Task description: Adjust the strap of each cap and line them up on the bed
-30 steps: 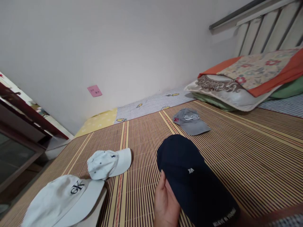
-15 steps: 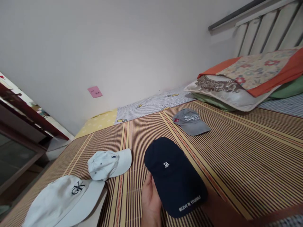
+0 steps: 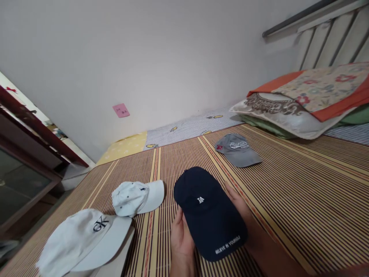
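Left hand: grasping navy cap by one side, probably to steady it.
Right hand: at opposite side; grasp unclear.
Navy cap: above mat, logo upward, presumably for viewing.
Grey cap: on mat, beyond.

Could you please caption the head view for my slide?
Over a striped mat, left hand holds a navy cap, right hand at its edge.

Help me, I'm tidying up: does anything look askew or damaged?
Only mildly: the floral pillow lies askew, with the scroll-patterned pillow jutting out beneath, and the smaller white cap has a crumpled crown. The navy cap looks undamaged.
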### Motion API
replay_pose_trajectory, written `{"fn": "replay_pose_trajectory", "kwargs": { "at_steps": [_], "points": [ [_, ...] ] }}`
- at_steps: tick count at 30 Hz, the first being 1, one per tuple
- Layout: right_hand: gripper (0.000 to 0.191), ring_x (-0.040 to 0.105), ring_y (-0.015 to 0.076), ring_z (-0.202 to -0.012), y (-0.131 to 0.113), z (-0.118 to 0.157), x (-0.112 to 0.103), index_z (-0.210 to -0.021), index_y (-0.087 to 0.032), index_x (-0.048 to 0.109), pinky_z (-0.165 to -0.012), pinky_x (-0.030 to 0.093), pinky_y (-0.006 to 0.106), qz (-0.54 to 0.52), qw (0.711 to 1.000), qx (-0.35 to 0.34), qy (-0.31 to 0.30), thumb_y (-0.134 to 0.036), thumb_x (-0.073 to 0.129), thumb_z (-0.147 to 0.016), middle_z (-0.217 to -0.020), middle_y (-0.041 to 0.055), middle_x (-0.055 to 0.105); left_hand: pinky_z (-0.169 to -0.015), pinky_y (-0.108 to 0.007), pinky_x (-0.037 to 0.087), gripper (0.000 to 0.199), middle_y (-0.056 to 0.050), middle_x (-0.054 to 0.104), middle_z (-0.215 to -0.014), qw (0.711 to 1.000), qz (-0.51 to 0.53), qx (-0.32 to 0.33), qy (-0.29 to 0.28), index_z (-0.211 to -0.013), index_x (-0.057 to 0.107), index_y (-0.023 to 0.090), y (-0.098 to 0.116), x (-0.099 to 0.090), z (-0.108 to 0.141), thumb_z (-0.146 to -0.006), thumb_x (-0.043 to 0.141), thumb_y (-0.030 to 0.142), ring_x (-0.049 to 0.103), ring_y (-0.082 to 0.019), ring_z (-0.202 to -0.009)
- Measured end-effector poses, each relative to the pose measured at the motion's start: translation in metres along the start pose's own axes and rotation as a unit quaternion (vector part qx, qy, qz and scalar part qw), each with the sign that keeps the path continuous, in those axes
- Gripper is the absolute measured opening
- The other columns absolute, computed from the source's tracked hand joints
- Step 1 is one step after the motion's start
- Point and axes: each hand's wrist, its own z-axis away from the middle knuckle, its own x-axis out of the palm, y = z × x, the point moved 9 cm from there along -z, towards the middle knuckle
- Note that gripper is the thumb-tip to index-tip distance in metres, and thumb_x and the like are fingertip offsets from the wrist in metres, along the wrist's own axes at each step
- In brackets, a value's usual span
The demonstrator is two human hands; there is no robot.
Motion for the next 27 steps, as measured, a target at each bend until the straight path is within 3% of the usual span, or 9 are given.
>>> {"fn": "replay_pose_trajectory", "kwargs": {
  "at_steps": [6,13,18,22,27],
  "points": [
    [0.056,0.063,0.0305,-0.131,0.016,0.009,0.010,-0.132,-0.019,0.070,-0.120,0.037,0.055,-0.080,0.989,0.111,-0.049,-0.057,0.042,-0.102,-0.128,0.0117,0.075,-0.130,-0.036,0.009,0.050,-0.002,0.068,-0.138,0.999,0.003,0.006,0.034,-0.128,0.073,0.029,-0.003,0.012,-0.001,-0.110,0.028,0.036,0.053,-0.016,-0.140],
    [0.059,0.056,0.0291,-0.138,0.016,0.009,0.011,-0.130,-0.017,0.071,-0.122,0.033,0.053,-0.088,0.988,0.114,-0.054,-0.060,0.040,-0.102,-0.134,0.0124,0.072,-0.130,-0.043,0.011,0.042,-0.006,0.073,-0.131,0.999,0.009,-0.011,0.043,-0.125,0.076,0.022,-0.005,0.004,0.001,-0.108,0.038,0.029,0.047,-0.021,-0.145],
    [0.061,0.056,0.0287,-0.139,0.019,0.007,0.009,-0.135,-0.020,0.067,-0.122,0.032,0.056,-0.113,0.983,0.139,-0.039,-0.059,0.033,-0.104,-0.135,0.0120,0.071,-0.130,-0.039,0.012,0.041,-0.002,0.076,-0.127,1.000,0.020,-0.008,0.010,-0.117,0.080,0.025,-0.003,0.021,0.001,-0.108,0.040,0.029,0.050,-0.020,-0.144],
    [0.056,0.060,0.0292,-0.135,0.005,0.003,-0.006,-0.135,-0.019,0.068,-0.120,0.034,0.057,-0.087,0.991,0.106,-0.011,-0.055,0.037,-0.104,-0.134,0.0136,0.072,-0.128,-0.040,0.023,0.036,-0.006,0.077,-0.125,0.999,0.010,-0.025,0.048,-0.114,0.080,0.019,-0.014,0.023,0.000,-0.105,0.045,0.024,0.057,-0.023,-0.137],
    [0.054,0.062,0.0301,-0.132,-0.020,-0.002,-0.027,-0.138,-0.019,0.065,-0.119,0.037,0.058,-0.077,0.996,0.046,0.024,-0.054,0.042,-0.104,-0.135,0.0143,0.071,-0.112,-0.046,0.050,0.025,-0.012,0.077,-0.122,0.989,-0.011,-0.051,0.141,-0.108,0.078,0.016,-0.032,0.011,0.004,-0.095,0.058,0.011,0.069,-0.026,-0.121]
  ]
}}
